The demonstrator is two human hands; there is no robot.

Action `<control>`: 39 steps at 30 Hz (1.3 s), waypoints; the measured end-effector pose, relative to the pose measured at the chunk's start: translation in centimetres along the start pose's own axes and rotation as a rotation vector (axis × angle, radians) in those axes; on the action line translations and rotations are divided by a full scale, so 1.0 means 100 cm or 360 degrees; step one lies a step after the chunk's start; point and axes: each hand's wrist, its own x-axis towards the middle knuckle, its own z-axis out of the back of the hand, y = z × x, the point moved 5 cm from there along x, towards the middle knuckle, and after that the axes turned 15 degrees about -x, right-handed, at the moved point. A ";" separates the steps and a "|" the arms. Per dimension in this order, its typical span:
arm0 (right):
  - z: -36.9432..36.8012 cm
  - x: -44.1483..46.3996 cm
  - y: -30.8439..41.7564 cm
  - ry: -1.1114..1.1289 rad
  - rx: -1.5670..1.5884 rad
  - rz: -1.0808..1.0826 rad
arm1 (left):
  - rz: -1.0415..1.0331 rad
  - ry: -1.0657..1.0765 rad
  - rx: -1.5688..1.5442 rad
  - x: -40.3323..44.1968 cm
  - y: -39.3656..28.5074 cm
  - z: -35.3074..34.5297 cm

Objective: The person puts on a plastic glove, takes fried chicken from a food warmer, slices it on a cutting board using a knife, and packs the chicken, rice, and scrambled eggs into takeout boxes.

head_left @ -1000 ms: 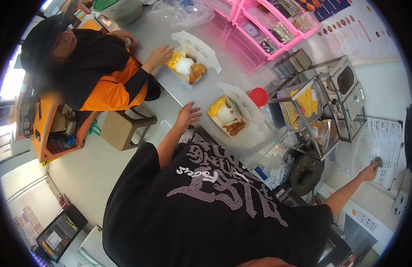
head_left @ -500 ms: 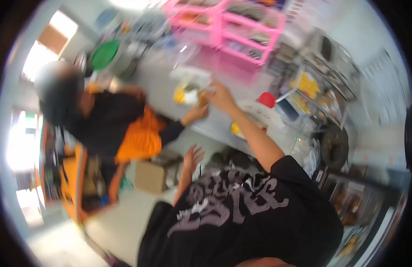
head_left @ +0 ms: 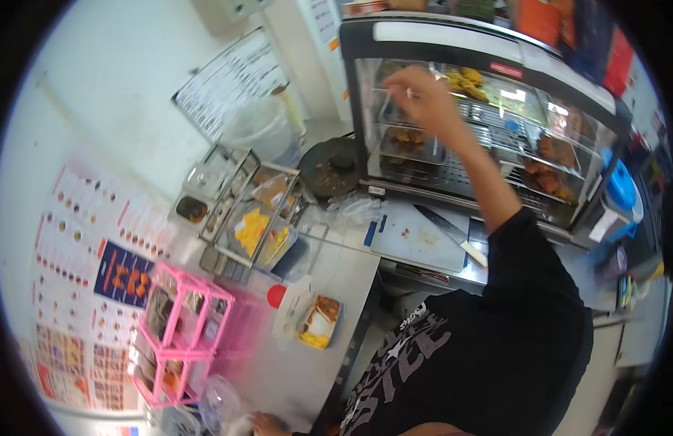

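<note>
My right hand [head_left: 427, 105] is raised at the left side of a glass-fronted food warmer [head_left: 485, 47], its fingers curled together. A small pale spot shows among the fingers; whether they grip anything is hidden. Behind the glass are trays of browned fried pieces [head_left: 547, 178] and yellow food [head_left: 466, 83]. My left hand is out of view. On the steel counter [head_left: 296, 389] stands an open takeaway box [head_left: 285, 320] holding white rice [head_left: 322, 325], brown meat and yellow food. Beneath the warmer, a knife [head_left: 449, 231] lies across a white cutting board [head_left: 405, 243].
Another person's hand [head_left: 267, 424] reaches in at the bottom edge, beside a clear plastic bag [head_left: 218, 400]. Pink shelves [head_left: 187, 320] stand on the left. A metal rack [head_left: 242, 207] with food containers and a dark stone mortar [head_left: 329, 171] are along the wall.
My view has swung right to the warmer. My right hand has left the food box and risen to the glass. My left hand and most of the other person have gone out of view.
</note>
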 end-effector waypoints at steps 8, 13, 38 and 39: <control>0.136 -0.017 -0.316 -0.0096 -0.2130 -0.0664 | 0.0188 0.0150 0.0326 0.026 -0.004 -0.033; 0.132 -0.069 -0.572 0.0196 -0.2663 0.0684 | 0.0334 0.0168 0.0423 0.019 0.051 -0.024; -0.246 -0.374 0.178 0.0959 0.0810 0.0526 | -0.0481 -0.0707 0.0569 -0.095 0.214 0.123; -0.246 -0.409 0.169 0.1202 0.0719 0.0803 | -0.0521 -0.0670 0.1159 -0.097 0.228 0.132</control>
